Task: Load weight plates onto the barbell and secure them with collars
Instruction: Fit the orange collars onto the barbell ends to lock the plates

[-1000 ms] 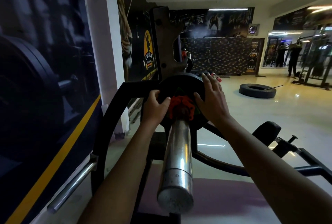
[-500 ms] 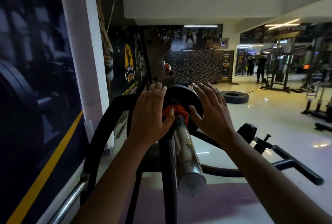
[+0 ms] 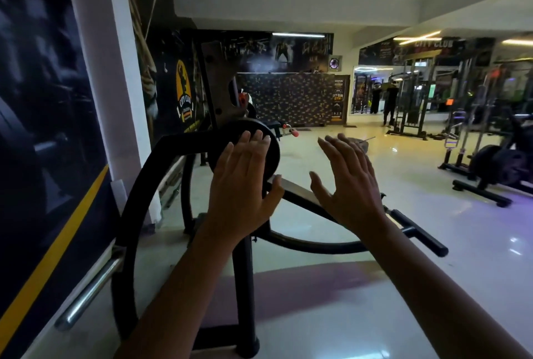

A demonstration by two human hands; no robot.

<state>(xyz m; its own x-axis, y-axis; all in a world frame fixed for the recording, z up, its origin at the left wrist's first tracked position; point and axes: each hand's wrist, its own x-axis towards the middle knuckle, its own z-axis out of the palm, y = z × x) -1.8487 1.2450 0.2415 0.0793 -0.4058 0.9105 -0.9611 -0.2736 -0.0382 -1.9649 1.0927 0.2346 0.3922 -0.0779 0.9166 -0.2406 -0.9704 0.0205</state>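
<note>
At centre frame, a black plate [image 3: 230, 139] on the bar [image 3: 300, 190], seen nearly face-on, partly behind the left hand [image 3: 240, 191]. Left hand flat, fingers spread wide, holding nothing; fingertips [image 3: 255, 136] over the plate's face, contact impossible to judge from here. Thumb just beside the bar where it emerges at 4 o'clock of the plate. Right hand [image 3: 350, 185] at 3 o'clock of the plate, clear of it, also splayed wide and empty, palm turned away from the camera. Only a short grey stretch of bar visible between the two hands, running down toward 4 o'clock and vanishing behind the right wrist. Collar hidden behind the left hand, if present. A curved black frame [image 3: 135, 200] arching from 10 o'clock of the plate down to 7 o'clock, with a black post [image 3: 243, 286] straight below at 6 o'clock. A steel rod [image 3: 86, 298] near the wall at 8 o'clock. Glossy pale floor [image 3: 432, 243] all around. Far off at 2 o'clock, dim racks [image 3: 409, 105] and stacked plates [image 3: 499, 165], blurred.
</note>
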